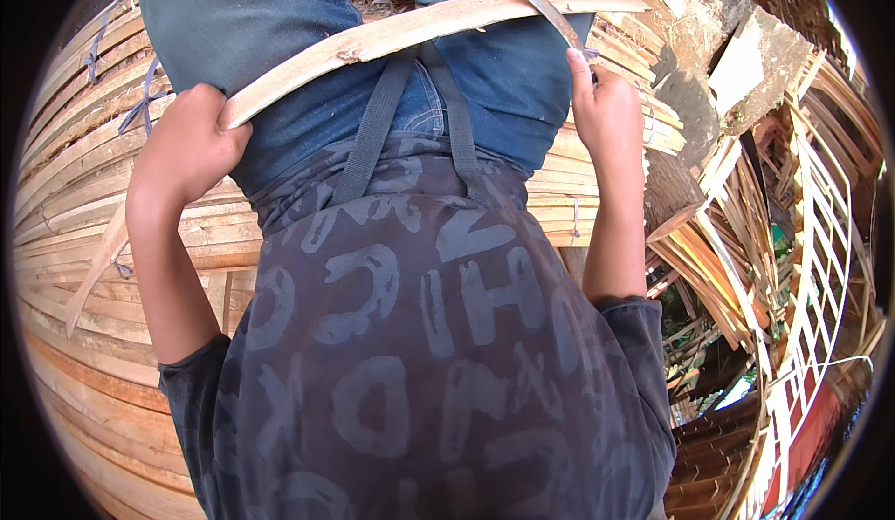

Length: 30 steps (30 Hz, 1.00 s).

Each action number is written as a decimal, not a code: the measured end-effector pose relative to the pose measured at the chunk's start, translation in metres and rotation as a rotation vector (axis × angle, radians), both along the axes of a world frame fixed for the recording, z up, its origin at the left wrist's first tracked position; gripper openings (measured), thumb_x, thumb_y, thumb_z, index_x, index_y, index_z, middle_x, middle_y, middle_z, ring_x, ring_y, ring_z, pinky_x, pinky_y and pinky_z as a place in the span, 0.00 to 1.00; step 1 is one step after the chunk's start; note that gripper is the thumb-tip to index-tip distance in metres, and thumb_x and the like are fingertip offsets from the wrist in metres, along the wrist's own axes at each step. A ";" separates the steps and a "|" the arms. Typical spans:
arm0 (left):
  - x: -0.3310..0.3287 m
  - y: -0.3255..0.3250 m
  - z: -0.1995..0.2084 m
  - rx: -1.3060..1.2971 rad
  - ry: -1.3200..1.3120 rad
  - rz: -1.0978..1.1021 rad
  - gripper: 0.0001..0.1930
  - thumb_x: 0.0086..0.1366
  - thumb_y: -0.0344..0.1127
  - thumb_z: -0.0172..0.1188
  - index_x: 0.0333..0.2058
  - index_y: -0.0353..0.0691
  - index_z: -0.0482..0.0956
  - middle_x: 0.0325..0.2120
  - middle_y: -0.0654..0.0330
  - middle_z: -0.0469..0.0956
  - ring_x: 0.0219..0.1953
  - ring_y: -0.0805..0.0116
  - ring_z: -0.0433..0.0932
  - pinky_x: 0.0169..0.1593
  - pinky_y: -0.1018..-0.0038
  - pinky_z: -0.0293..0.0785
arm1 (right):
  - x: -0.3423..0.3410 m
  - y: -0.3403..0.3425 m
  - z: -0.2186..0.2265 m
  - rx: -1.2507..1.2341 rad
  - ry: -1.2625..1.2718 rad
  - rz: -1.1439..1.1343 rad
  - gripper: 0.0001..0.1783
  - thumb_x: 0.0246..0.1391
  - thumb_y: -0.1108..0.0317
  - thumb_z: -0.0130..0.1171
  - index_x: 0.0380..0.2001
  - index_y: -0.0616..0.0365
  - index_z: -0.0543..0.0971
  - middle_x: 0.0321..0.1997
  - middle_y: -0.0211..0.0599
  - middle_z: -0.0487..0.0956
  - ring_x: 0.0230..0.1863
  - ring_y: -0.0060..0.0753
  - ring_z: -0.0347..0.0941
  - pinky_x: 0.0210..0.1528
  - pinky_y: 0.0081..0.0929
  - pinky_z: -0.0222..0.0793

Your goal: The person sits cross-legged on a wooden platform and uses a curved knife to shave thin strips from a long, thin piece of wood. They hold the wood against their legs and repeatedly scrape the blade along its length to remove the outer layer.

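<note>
A long, pale strip of split wood or bamboo [392, 35] lies across my lap over blue jeans. My left hand [191, 143] is closed around its left part. Behind my left forearm a pale pointed end [96, 273] shows, seemingly of the same strip. In my right hand [608, 110] is a knife, the fingers wrapped round its mostly hidden handle and the thumb up toward the blade. The narrow, slightly curved blade [552, 17] crosses the strip near its right end. Whether its edge bites into the wood I cannot tell.
I sit on a platform of pale slats [84, 184] bound with purplish ties [144, 101]. To the right are a cut log [673, 194], a large stone [699, 63], bundles of split strips [718, 268] and a pale open lattice [825, 231]. Shavings lie around.
</note>
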<state>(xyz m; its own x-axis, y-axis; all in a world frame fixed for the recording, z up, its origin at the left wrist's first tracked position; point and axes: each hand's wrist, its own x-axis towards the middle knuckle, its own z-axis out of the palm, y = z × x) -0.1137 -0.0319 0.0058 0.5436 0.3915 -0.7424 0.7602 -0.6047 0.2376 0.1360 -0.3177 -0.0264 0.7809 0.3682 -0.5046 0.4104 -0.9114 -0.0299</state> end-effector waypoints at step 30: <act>0.011 0.005 0.001 -0.080 0.086 0.017 0.15 0.49 0.36 0.55 0.24 0.23 0.71 0.22 0.36 0.72 0.26 0.47 0.74 0.33 0.60 0.68 | -0.030 0.012 -0.006 0.175 0.030 0.049 0.33 0.58 0.40 0.51 0.19 0.62 0.79 0.16 0.52 0.75 0.23 0.58 0.75 0.27 0.45 0.71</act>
<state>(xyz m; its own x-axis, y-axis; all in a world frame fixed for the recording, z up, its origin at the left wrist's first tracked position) -0.1031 -0.0265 0.0066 0.4702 0.3375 -0.8155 0.7896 -0.5736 0.2179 0.1063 -0.3059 -0.0325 0.7454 0.4900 -0.4519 0.4511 -0.8700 -0.1993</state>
